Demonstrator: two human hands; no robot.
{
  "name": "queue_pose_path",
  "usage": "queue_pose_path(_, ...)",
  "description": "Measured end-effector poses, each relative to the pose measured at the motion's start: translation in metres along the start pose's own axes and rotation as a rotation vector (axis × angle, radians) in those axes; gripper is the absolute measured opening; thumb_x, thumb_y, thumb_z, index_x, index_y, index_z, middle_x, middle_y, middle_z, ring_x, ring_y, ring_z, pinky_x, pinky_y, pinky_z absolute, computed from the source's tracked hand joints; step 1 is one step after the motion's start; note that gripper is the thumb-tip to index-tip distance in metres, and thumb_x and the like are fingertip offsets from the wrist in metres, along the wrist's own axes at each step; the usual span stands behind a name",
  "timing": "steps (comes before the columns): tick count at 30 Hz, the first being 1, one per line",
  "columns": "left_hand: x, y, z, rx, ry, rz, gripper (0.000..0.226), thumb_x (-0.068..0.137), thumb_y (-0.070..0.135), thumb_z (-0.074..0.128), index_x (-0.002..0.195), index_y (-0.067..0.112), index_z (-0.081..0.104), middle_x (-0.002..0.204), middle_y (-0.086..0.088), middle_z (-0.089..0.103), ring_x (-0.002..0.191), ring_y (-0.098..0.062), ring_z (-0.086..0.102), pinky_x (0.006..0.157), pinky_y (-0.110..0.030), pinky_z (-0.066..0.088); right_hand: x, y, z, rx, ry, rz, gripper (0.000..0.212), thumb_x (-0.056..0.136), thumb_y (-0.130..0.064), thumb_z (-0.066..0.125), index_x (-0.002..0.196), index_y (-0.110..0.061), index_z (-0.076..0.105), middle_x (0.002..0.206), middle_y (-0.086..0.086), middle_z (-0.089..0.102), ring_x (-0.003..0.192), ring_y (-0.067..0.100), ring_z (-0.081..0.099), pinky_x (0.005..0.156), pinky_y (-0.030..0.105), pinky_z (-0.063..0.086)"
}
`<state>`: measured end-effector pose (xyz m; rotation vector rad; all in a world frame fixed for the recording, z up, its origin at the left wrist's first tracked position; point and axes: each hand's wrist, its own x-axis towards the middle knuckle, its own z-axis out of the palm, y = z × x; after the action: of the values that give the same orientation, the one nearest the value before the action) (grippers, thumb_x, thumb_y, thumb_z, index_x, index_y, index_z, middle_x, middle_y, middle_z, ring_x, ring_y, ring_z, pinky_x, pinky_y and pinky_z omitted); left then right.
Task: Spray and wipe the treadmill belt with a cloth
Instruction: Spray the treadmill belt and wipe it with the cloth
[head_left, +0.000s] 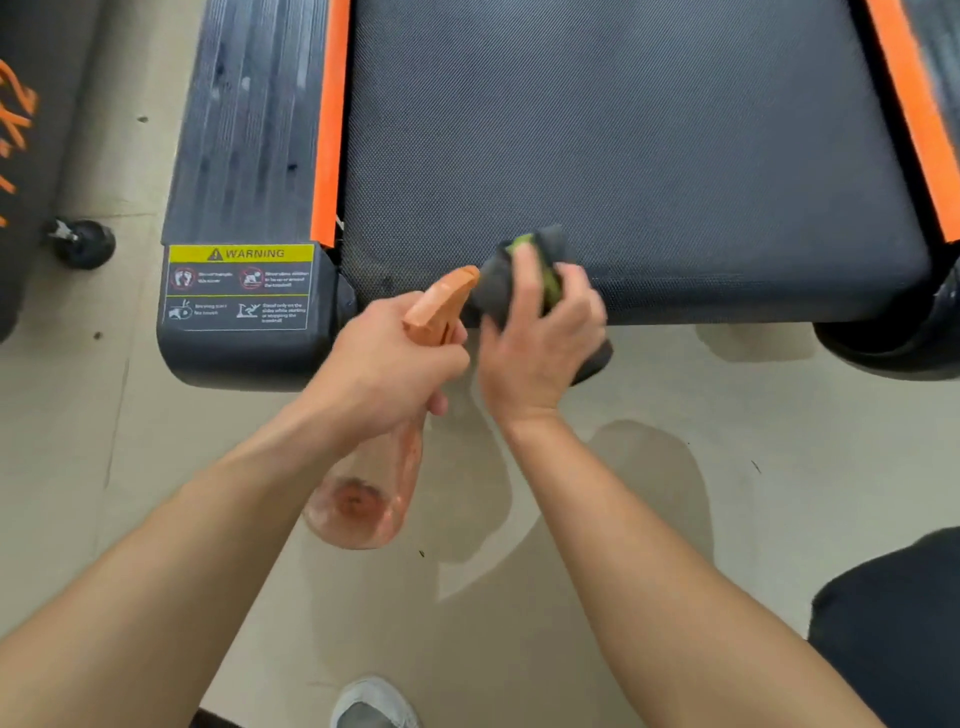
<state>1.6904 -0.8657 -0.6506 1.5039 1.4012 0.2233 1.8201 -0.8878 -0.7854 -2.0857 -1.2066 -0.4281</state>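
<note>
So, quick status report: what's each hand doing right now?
Left hand grips spray bottle, aimed at cloth. Right hand holds cloth at belt edge. No obstacle seen.

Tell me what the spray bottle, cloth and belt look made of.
Spray bottle: translucent orange-tinted plastic, glossy; the floor shows through its body. Cloth: soft dark grey fabric with a green edge, possibly microfibre; it bunches under the right hand. Treadmill belt: matte black, fine dotted weave, probably rubberised.
</note>
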Motion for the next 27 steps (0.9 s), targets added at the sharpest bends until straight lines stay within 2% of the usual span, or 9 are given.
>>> queue_pose_path(3, 0.004, -0.001, -0.011, 0.009, 0.009, -0.01, 0.01, 0.082, 0.009, 0.068, 0.09, 0.015, 0.07, 0.081, -0.002, 0.074, 0.048, -0.014, 0.068, 0.057, -0.022, 0.05, -0.001, 0.006, 0.005, -0.039, -0.051, -0.277, 0.063, 0.081, -0.039, 0.069, 0.139, -0.026, 0.048, 0.131, 0.011, 0.037, 0.111, 0.034, 0.045, 0.087, 0.048, 0.042)
queue_pose_path(5, 0.003, -0.003, -0.014, 0.01, -0.003, -0.028, 0.01, 0.082, 0.01, 0.068, 0.09, 0.015, 0.071, 0.08, 0.0, 0.072, 0.048, -0.013, 0.068, 0.052, -0.018, 0.049, 0.011, 0.041, -0.001, -0.073, -0.038, -0.32, 0.059, 0.083, -0.034, 0.066, 0.14, -0.024, 0.052, 0.128, 0.011, 0.039, 0.106, 0.035, 0.049, 0.085, 0.047, 0.043)
queue_pose_path(7, 0.001, -0.007, -0.015, -0.005, -0.017, -0.041, 0.011, 0.082, 0.01, 0.067, 0.091, 0.015, 0.071, 0.081, 0.001, 0.072, 0.05, -0.014, 0.069, 0.053, -0.02, 0.05, 0.024, 0.081, -0.013, -0.137, 0.022, -0.212, 0.057, 0.086, -0.033, 0.065, 0.14, -0.019, 0.055, 0.127, 0.015, 0.046, 0.104, 0.034, 0.049, 0.09, 0.045, 0.043)
queue_pose_path(9, 0.0, -0.011, -0.018, -0.013, -0.012, -0.052, 0.01, 0.083, 0.011, 0.068, 0.091, 0.015, 0.07, 0.078, 0.003, 0.07, 0.05, -0.016, 0.069, 0.054, -0.02, 0.049, 0.029, 0.102, -0.022, -0.197, 0.093, -0.028, 0.053, 0.094, -0.038, 0.063, 0.14, -0.013, 0.055, 0.122, 0.023, 0.055, 0.104, 0.033, 0.046, 0.093, 0.045, 0.042)
queue_pose_path(13, -0.005, -0.018, -0.025, -0.034, 0.008, -0.073, 0.009, 0.084, 0.012, 0.07, 0.091, 0.017, 0.07, 0.078, 0.004, 0.07, 0.049, -0.015, 0.068, 0.058, -0.022, 0.049, 0.029, 0.06, -0.003, -0.245, 0.183, 0.247, 0.047, 0.09, -0.027, 0.065, 0.135, -0.013, 0.06, 0.122, 0.024, 0.059, 0.107, 0.042, 0.055, 0.093, 0.047, 0.043)
queue_pose_path(16, -0.006, -0.018, -0.026, -0.02, 0.023, -0.081, 0.009, 0.084, 0.012, 0.07, 0.091, 0.017, 0.07, 0.078, 0.005, 0.068, 0.049, -0.014, 0.069, 0.05, -0.017, 0.045, 0.029, 0.037, 0.005, -0.25, 0.2, 0.28, 0.045, 0.089, -0.023, 0.06, 0.134, -0.016, 0.062, 0.127, 0.019, 0.057, 0.113, 0.041, 0.055, 0.091, 0.049, 0.041)
queue_pose_path(20, -0.005, -0.007, -0.021, -0.021, 0.031, -0.058, 0.008, 0.085, 0.013, 0.069, 0.092, 0.016, 0.07, 0.075, 0.005, 0.066, 0.05, -0.014, 0.069, 0.041, -0.012, 0.038, 0.017, 0.055, -0.008, -0.204, 0.088, -0.039, 0.049, 0.091, -0.024, 0.06, 0.139, -0.021, 0.051, 0.135, 0.01, 0.036, 0.117, 0.035, 0.043, 0.091, 0.049, 0.04)
queue_pose_path(24, -0.005, 0.009, -0.016, -0.064, 0.037, -0.027, 0.01, 0.084, 0.012, 0.068, 0.093, 0.016, 0.07, 0.075, 0.004, 0.068, 0.05, -0.014, 0.069, 0.042, -0.014, 0.039, 0.006, 0.022, 0.0, -0.096, 0.017, -0.321, 0.043, 0.095, -0.023, 0.053, 0.138, -0.022, 0.054, 0.134, 0.013, 0.039, 0.116, 0.036, 0.045, 0.087, 0.049, 0.04)
queue_pose_path(27, -0.006, 0.012, -0.02, -0.117, 0.071, -0.02, 0.019, 0.084, 0.008, 0.065, 0.101, 0.013, 0.071, 0.082, -0.007, 0.072, 0.05, -0.015, 0.068, 0.043, -0.015, 0.041, 0.002, -0.007, 0.01, 0.003, -0.021, -0.478, 0.037, 0.1, -0.02, 0.045, 0.135, -0.024, 0.056, 0.132, 0.012, 0.041, 0.113, 0.034, 0.047, 0.084, 0.047, 0.041)
